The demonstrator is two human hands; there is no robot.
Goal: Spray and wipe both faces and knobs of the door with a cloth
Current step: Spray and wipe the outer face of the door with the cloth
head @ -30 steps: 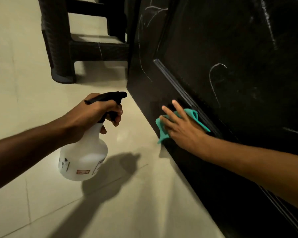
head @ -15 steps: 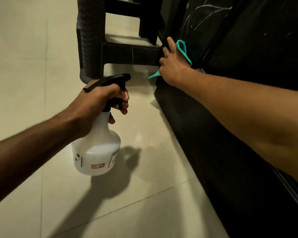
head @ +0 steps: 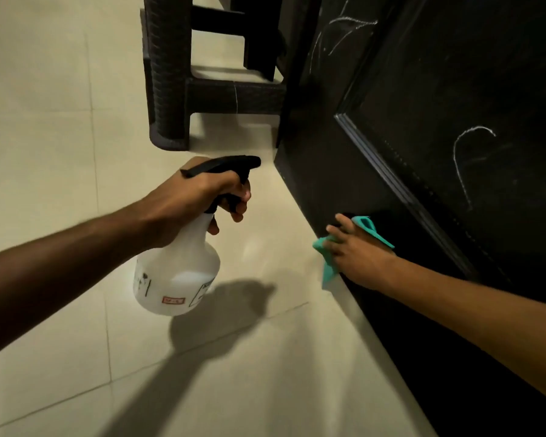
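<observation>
Glossy cream floor tiles (head: 60,127) lay below. Flat-fingered, the right hand (head: 360,257) pressed a teal cloth (head: 328,263) against the dark door (head: 454,89) near its bottom edge; the left hand (head: 189,200) gripped a translucent white spray bottle (head: 177,279) by its black trigger.

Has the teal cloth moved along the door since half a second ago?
Yes. The teal cloth, pressed by the right hand, came back along the door, away from the dark stool, toward the person.
</observation>
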